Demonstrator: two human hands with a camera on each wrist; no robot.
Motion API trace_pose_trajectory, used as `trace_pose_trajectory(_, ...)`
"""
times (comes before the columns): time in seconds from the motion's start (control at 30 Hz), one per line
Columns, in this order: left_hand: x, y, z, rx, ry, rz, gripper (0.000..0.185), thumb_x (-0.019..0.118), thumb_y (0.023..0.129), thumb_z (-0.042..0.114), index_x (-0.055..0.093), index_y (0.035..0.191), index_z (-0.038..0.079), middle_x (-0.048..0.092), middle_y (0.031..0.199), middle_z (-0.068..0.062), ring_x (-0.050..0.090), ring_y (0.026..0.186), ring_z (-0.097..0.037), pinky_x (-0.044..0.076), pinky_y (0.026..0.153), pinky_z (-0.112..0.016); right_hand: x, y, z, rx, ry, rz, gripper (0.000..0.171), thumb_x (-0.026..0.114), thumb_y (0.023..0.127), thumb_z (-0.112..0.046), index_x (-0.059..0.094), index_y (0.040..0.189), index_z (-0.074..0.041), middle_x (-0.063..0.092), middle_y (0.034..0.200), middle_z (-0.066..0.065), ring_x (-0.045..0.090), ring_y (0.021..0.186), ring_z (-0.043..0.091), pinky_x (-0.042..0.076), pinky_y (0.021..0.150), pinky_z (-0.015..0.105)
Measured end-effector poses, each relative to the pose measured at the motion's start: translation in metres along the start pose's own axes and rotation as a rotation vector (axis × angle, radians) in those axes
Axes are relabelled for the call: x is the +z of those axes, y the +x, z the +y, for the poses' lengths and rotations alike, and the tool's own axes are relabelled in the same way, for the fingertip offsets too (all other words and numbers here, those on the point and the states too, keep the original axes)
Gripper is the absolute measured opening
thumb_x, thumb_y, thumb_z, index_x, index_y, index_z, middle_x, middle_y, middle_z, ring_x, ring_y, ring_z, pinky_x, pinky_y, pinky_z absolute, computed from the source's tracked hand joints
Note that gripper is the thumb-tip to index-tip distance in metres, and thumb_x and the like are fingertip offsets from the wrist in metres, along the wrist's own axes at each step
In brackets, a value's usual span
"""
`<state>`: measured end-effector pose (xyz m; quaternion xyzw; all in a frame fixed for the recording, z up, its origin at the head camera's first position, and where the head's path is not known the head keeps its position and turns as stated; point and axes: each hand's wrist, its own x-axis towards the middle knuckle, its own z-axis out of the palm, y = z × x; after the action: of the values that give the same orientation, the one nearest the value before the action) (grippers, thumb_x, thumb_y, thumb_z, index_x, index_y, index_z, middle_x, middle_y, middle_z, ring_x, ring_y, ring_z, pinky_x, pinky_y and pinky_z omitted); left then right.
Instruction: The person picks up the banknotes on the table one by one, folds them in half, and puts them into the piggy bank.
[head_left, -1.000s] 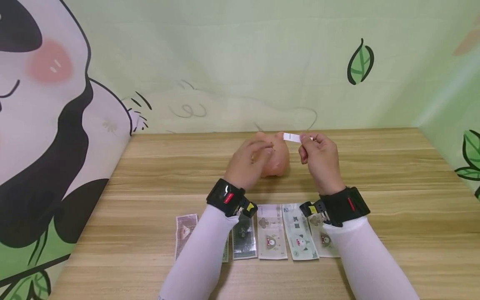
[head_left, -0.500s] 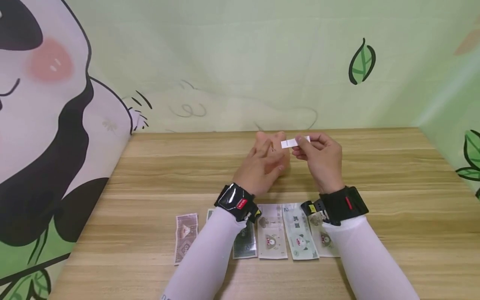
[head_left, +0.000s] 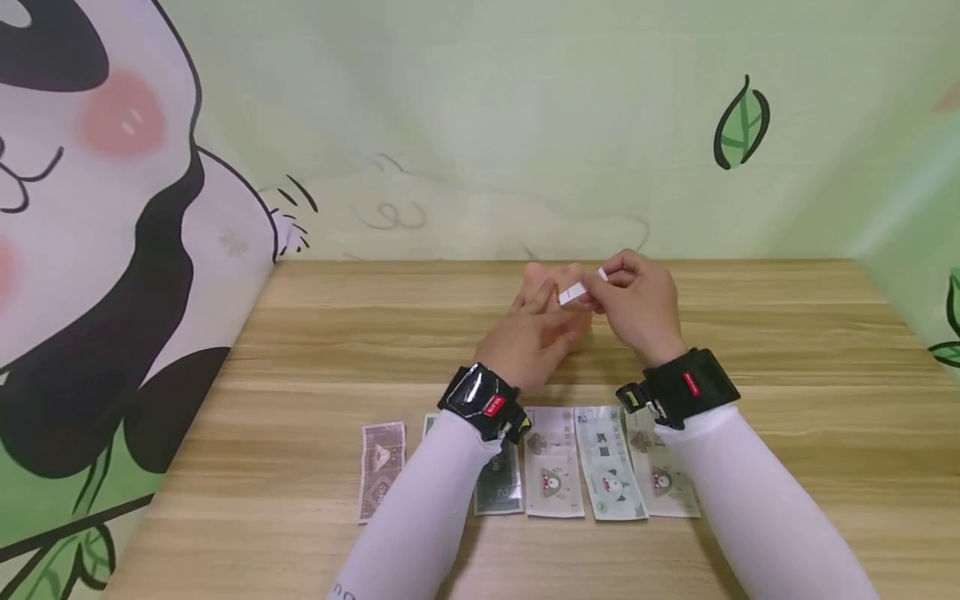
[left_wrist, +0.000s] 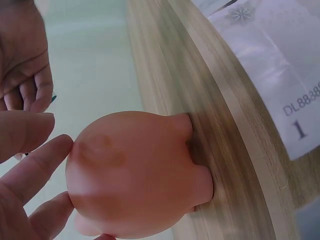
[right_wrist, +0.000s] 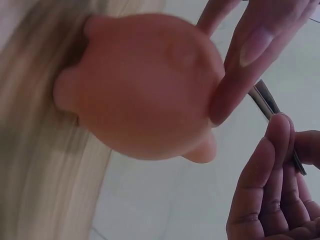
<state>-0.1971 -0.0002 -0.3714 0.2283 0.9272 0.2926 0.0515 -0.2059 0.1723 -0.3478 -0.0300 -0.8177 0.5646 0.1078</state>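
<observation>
A pink piggy bank (left_wrist: 135, 175) (right_wrist: 140, 85) stands on the wooden table (head_left: 750, 400), mostly hidden behind my hands in the head view. My left hand (head_left: 543, 321) lies against its side with straight fingers (left_wrist: 30, 160). My right hand (head_left: 637, 304) (right_wrist: 272, 185) is just right of and above the pig. It pinches a small folded white note (head_left: 572, 292) (right_wrist: 265, 97) that slants down toward the pig's top. I cannot tell whether the note's tip touches the pig.
Several toy banknotes (head_left: 553, 467) lie side by side in a row near the table's front edge, under my forearms; a brownish one (head_left: 380, 467) is at the left end. One note (left_wrist: 280, 65) shows in the left wrist view. Cartoon-printed walls close in the back and both sides.
My left hand went from curled over the pig to straight fingers against its side. My right hand brought the folded note down and left, tilting it toward the pig's top.
</observation>
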Motion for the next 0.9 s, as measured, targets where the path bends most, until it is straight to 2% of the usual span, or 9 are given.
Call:
trace_pose_trajectory(0.17, -0.002, -0.001, -0.001, 0.004, 0.018, -0.012, 0.046, 0.054, 0.107, 0.042, 0.046, 0.153, 0.043, 0.018, 0.173, 0.002, 0.016, 0.160, -0.036, 0.032, 0.124, -0.061, 0.004, 0.012, -0.005, -0.045, -0.139, -0.031, 0.019, 0.074, 0.096, -0.019, 0.066, 0.094, -0.002, 0.079, 0.085, 0.014, 0.071, 0.065, 0.005, 0.057, 0.061, 0.019)
trace_pose_trajectory(0.23, -0.003, -0.001, -0.001, 0.011, 0.025, -0.011, 0.047, 0.054, 0.107, 0.041, 0.045, 0.153, 0.042, 0.019, 0.173, 0.001, 0.016, 0.160, -0.035, 0.032, 0.124, -0.059, 0.005, 0.014, -0.006, -0.062, -0.207, -0.028, 0.018, 0.073, 0.096, -0.019, 0.067, 0.092, -0.003, 0.079, 0.086, 0.014, 0.069, 0.065, 0.005, 0.053, 0.058, 0.020)
trace_pose_trajectory(0.4, -0.004, -0.002, -0.001, 0.007, 0.031, -0.007, 0.048, 0.053, 0.107, 0.043, 0.045, 0.154, 0.041, 0.021, 0.172, 0.001, 0.019, 0.159, -0.035, 0.037, 0.122, -0.058, 0.011, 0.019, -0.010, -0.098, -0.349, -0.015, 0.014, 0.070, 0.094, -0.019, 0.068, 0.090, -0.006, 0.077, 0.083, 0.013, 0.063, 0.068, 0.017, 0.041, 0.052, 0.027)
trace_pose_trajectory(0.57, -0.003, -0.001, -0.001, -0.019, 0.040, -0.004, 0.044, 0.053, 0.107, 0.045, 0.052, 0.150, 0.038, 0.021, 0.172, 0.000, 0.024, 0.157, -0.042, 0.044, 0.116, -0.059, 0.018, 0.023, -0.018, -0.125, -0.438, -0.033, 0.013, 0.066, 0.093, -0.018, 0.067, 0.093, -0.005, 0.071, 0.081, 0.013, 0.061, 0.070, 0.026, 0.042, 0.054, 0.030)
trace_pose_trajectory(0.73, -0.003, -0.002, -0.001, -0.021, 0.030, -0.001, 0.039, 0.055, 0.106, 0.042, 0.060, 0.145, 0.035, 0.019, 0.173, 0.002, 0.023, 0.157, -0.040, 0.044, 0.117, -0.058, 0.025, 0.025, -0.024, -0.144, -0.502, -0.047, 0.013, 0.066, 0.092, -0.016, 0.068, 0.095, -0.004, 0.071, 0.082, 0.013, 0.063, 0.071, 0.027, 0.043, 0.057, 0.030)
trace_pose_trajectory(0.9, -0.003, -0.002, 0.000, -0.018, 0.023, -0.001, 0.038, 0.057, 0.106, 0.041, 0.062, 0.143, 0.035, 0.014, 0.173, 0.002, 0.021, 0.158, -0.038, 0.044, 0.118, -0.055, 0.030, 0.026, -0.022, -0.121, -0.504, -0.086, 0.019, 0.067, 0.095, -0.022, 0.068, 0.102, -0.004, 0.073, 0.087, 0.014, 0.064, 0.073, 0.027, 0.045, 0.056, 0.029)
